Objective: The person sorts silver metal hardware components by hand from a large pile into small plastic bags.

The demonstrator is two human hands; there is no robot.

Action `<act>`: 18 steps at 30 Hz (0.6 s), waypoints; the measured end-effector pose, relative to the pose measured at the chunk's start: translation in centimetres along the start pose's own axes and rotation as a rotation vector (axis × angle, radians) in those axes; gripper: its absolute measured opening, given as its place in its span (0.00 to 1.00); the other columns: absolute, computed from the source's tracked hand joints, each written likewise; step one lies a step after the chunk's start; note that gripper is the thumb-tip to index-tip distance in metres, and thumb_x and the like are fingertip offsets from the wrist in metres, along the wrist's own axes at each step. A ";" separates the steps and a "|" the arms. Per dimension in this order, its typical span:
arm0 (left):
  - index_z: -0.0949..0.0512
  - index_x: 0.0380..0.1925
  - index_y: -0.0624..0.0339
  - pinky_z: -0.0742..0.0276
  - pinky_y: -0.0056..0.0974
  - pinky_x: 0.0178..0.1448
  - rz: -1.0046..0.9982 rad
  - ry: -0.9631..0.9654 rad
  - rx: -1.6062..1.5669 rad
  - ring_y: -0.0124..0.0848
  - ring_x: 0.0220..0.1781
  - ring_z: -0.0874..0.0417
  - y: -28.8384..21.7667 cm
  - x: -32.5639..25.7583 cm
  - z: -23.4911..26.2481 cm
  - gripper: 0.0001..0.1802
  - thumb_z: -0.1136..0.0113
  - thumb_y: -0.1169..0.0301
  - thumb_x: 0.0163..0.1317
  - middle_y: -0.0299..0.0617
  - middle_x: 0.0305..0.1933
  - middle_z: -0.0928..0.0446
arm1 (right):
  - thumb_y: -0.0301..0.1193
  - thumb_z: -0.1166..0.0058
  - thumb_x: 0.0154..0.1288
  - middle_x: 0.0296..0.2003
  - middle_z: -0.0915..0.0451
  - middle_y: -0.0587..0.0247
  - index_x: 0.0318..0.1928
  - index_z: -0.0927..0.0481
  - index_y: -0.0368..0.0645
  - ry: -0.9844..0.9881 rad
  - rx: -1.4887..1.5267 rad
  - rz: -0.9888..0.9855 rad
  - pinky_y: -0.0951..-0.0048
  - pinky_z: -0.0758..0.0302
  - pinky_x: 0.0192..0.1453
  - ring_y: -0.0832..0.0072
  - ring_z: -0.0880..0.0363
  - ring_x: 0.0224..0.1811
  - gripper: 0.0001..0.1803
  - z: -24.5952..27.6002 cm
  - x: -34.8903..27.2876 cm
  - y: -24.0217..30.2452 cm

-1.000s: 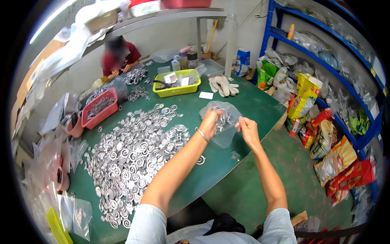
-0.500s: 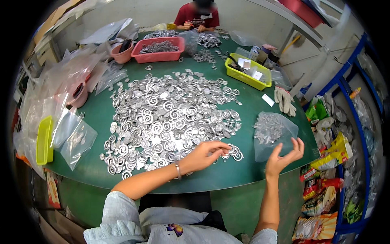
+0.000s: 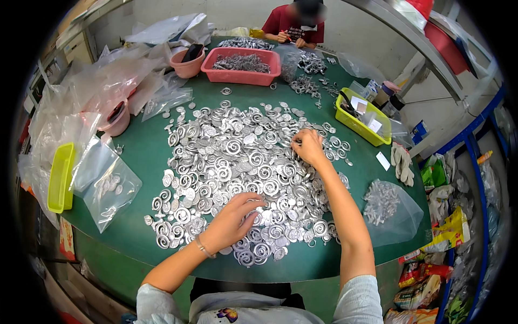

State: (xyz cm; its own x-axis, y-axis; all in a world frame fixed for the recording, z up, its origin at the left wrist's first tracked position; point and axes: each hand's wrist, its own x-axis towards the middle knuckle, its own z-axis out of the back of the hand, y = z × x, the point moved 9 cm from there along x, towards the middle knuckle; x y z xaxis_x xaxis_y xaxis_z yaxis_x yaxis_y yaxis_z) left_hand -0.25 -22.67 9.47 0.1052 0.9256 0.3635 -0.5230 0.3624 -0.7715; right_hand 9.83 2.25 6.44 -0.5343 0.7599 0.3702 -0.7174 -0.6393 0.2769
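Note:
A broad heap of silver metal spiral charms (image 3: 256, 157) mixed with small round discs covers the middle of the green table. My left hand (image 3: 229, 220), with a bracelet at the wrist, rests at the heap's near side, thumb and fingers apart and holding nothing visible. Across the heap, at its right far part, my right hand (image 3: 308, 146) points down with its fingers drawn together at the pieces. Whatever lies between those fingertips is hidden. To the right, a clear plastic bag (image 3: 402, 216) bears a small pile of silvery pieces (image 3: 381, 201).
Beyond the heap stand a pink tray (image 3: 241, 77) of metal parts and a yellow-green basket (image 3: 362, 125). Gloves (image 3: 402, 163) lie at the right edge. Clear bags (image 3: 108, 181) and a green tray (image 3: 60, 178) line the left. A co-worker (image 3: 294, 26) sits opposite.
My right hand has gone from beside the clear bag to the far right part of the heap. My left hand has moved left to the near side. The view has shifted.

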 end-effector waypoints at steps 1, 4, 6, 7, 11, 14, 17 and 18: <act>0.25 0.45 0.60 0.32 0.39 0.57 0.031 -0.002 0.024 0.41 0.54 0.28 0.4 -0.6 0.8 0.16 0.47 0.81 0.55 0.45 0.51 0.28 | 0.29 0.40 0.50 0.37 0.22 0.59 0.30 0.17 0.43 0.031 -0.059 -0.027 0.57 0.39 0.53 0.60 0.29 0.45 0.06 -0.3 0.4 0.2; 0.25 0.45 0.59 0.31 0.38 0.56 0.068 0.005 0.019 0.40 0.54 0.29 1.8 -1.2 1.9 0.17 0.46 0.81 0.54 0.44 0.52 0.30 | 0.32 0.37 0.47 0.36 0.21 0.60 0.25 0.17 0.44 0.051 -0.232 -0.081 0.56 0.40 0.50 0.62 0.29 0.45 0.06 -0.4 1.2 -0.4; 0.24 0.45 0.59 0.30 0.38 0.55 0.054 -0.019 0.020 0.40 0.53 0.29 2.4 -1.2 2.2 0.17 0.46 0.82 0.53 0.45 0.51 0.30 | 0.33 0.37 0.48 0.36 0.21 0.60 0.26 0.16 0.44 0.065 -0.250 -0.026 0.56 0.40 0.51 0.62 0.29 0.47 0.06 -0.8 1.7 -0.2; 0.24 0.44 0.59 0.30 0.38 0.54 0.063 -0.029 0.008 0.40 0.52 0.29 2.8 -1.3 2.4 0.17 0.46 0.82 0.53 0.45 0.51 0.30 | 0.33 0.37 0.49 0.36 0.21 0.60 0.26 0.16 0.44 0.068 -0.259 0.002 0.56 0.41 0.51 0.62 0.30 0.48 0.07 -0.8 2.0 0.1; 0.25 0.44 0.60 0.31 0.39 0.54 0.035 -0.093 -0.025 0.42 0.52 0.29 3.2 -2.3 3.2 0.18 0.45 0.85 0.51 0.46 0.50 0.30 | 0.27 0.42 0.54 0.32 0.19 0.55 0.27 0.19 0.41 0.128 0.257 -0.190 0.63 0.29 0.43 0.60 0.22 0.35 0.03 0.4 2.1 -3.3; 0.26 0.44 0.61 0.32 0.40 0.55 -0.023 -0.107 -0.050 0.43 0.53 0.29 2.9 -2.8 2.9 0.20 0.45 0.85 0.49 0.46 0.49 0.30 | 0.27 0.45 0.58 0.31 0.19 0.57 0.37 0.23 0.38 0.105 0.717 -0.231 0.70 0.27 0.41 0.65 0.21 0.34 0.07 0.3 2.0 -5.6; 0.26 0.44 0.61 0.32 0.41 0.55 -0.058 -0.076 -0.042 0.43 0.52 0.28 2.1 -2.7 2.0 0.20 0.44 0.85 0.48 0.46 0.49 0.30 | 0.27 0.43 0.56 0.33 0.20 0.59 0.39 0.23 0.38 0.127 0.474 -0.108 0.68 0.29 0.45 0.65 0.23 0.39 0.10 -0.1 2.2 -4.8; 0.26 0.43 0.61 0.32 0.41 0.54 -0.041 -0.056 -0.062 0.44 0.51 0.28 2.3 -2.7 1.8 0.19 0.44 0.85 0.48 0.46 0.48 0.30 | 0.27 0.42 0.56 0.34 0.21 0.59 0.39 0.22 0.39 0.116 0.350 -0.045 0.67 0.30 0.47 0.65 0.24 0.40 0.10 -0.2 2.3 -3.8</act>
State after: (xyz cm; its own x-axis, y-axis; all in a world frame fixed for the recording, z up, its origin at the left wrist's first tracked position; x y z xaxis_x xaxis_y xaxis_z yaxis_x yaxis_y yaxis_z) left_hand -3.28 -24.56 7.68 0.0766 0.9031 0.4226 -0.4659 0.4071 -0.7856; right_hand 11.28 6.45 6.00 -0.5673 0.7838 0.2528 -0.5561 -0.5910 0.5844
